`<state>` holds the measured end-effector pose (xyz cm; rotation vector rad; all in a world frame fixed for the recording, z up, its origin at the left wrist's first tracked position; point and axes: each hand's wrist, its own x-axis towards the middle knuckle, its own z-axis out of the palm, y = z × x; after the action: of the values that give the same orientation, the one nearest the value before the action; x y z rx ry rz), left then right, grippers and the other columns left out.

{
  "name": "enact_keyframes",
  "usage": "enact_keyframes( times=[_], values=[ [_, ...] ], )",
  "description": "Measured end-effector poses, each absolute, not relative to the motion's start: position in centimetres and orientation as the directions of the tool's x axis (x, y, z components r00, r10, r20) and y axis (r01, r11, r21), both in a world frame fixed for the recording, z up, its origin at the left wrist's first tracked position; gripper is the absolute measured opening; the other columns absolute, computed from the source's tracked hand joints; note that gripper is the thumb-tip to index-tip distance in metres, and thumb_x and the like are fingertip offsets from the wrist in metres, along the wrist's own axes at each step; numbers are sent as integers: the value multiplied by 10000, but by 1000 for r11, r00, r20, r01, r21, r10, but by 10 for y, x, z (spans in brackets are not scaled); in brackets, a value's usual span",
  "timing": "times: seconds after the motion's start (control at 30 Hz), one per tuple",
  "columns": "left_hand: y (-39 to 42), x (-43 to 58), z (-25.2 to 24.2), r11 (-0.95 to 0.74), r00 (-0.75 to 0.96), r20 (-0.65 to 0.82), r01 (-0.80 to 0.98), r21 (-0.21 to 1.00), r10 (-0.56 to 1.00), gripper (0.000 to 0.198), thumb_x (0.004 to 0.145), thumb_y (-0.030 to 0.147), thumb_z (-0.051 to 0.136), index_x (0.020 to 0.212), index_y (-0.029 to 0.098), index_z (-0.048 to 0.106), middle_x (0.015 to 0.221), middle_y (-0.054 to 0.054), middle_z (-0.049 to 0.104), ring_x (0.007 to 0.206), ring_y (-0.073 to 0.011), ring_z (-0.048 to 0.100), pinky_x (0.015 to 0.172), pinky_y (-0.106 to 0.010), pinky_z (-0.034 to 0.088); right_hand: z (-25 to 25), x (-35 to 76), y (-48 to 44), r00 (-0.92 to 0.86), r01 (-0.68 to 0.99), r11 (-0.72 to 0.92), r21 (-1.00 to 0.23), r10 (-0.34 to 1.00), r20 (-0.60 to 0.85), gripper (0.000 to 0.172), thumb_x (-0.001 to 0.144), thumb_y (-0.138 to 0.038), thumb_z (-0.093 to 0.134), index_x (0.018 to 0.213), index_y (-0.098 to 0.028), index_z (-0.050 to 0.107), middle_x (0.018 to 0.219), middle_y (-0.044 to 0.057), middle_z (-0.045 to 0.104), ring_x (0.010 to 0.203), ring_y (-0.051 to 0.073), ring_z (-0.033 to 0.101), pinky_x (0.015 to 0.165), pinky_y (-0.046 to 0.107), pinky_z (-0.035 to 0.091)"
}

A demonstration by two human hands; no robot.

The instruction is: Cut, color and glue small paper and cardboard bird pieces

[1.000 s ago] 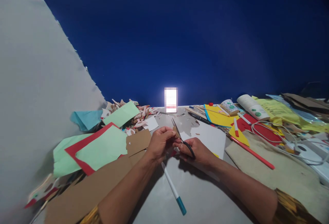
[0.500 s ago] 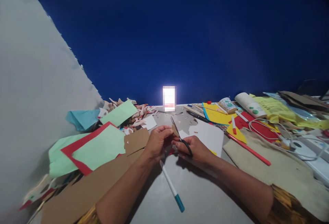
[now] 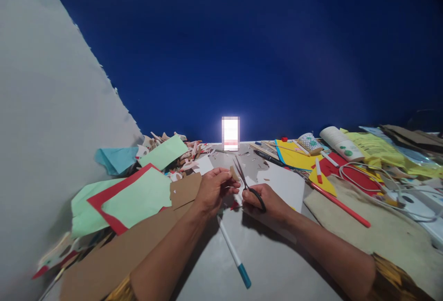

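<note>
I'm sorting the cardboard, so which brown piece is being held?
The small scrap pinched in the left hand, beside the scissors; the larger brown sheet and long brown strip lie to the left, in neither hand.

Black-handled scissors (image 3: 246, 187), blades slightly parted, pointing away; small brown piece (image 3: 234, 174) beside blades.

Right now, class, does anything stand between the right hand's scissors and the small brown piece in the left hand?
Nothing visible does: the scissors in the right hand point up and away, just right of the brown piece that the left hand pinches.
</note>
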<state>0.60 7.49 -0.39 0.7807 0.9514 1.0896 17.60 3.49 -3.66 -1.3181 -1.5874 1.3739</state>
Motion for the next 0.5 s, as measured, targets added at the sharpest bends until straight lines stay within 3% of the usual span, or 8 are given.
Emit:
enact_keyframes(
  times=[0.23,0.5],
  values=[
    [76,7,-6,262,139,-226,-363,894,964,139,628,168,715,704,143,601,608,-56,671,545,-148,632,470,-211,482,-36,176,36,-348,270,-71,-960,923,-166,396,859,-454,645,610,-165,539,577,-15,490,568,98,398,536,246,282],
    [76,7,-7,222,127,-190,-337,915,974,131,590,186,710,651,142,603,577,-44,662,512,-140,618,486,-223,492,-41,177,37,-319,290,-85,-953,931,-180,434,824,-479,675,559,-164,537,544,-7,506,537,103,424,531,249,311]
  ],
)
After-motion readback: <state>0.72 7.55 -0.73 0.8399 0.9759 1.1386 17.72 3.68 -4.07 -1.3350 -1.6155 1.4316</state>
